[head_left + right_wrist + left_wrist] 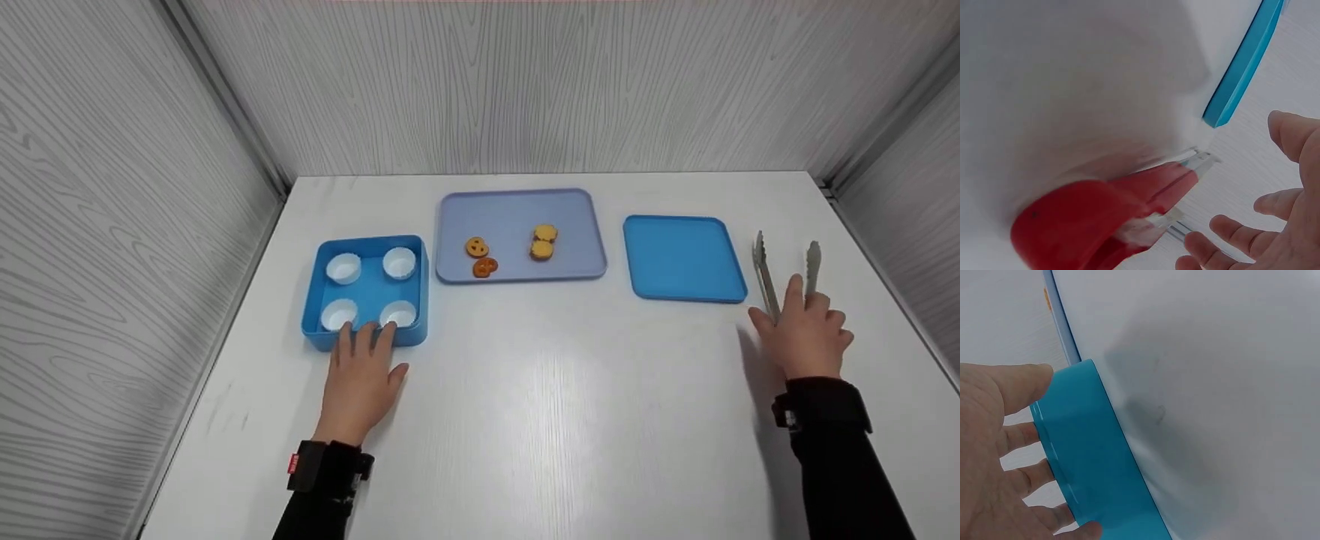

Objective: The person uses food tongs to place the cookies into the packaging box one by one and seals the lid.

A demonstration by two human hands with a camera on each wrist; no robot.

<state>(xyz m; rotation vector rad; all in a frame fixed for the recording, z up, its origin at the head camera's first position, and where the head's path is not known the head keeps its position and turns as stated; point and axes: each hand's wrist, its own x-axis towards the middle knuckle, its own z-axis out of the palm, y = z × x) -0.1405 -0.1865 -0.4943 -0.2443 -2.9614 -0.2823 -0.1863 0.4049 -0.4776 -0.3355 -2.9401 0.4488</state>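
My left hand (360, 394) has its fingertips at the near rim of a blue box (369, 289) holding several white cups (343, 268). The fingers are spread and fairly straight; in the left wrist view the thumb (1027, 385) is at the box's corner. Over a pair of tongs (765, 277) at the far right is my right hand (806, 337), its fingers spread and relaxed. The right wrist view shows the tongs' red handles (1089, 219) below the hand, with a gap between them and the fingers. In the head view the hand hides these handles.
A lavender tray (510, 214) at the back middle carries a round cookie (476, 247), a brown pretzel-like piece (484, 267) and two yellow-topped pieces (544, 241). To its right lies a flat blue tray (684, 259). Grey wood-grain panels (555, 90) enclose the white table's back and sides.
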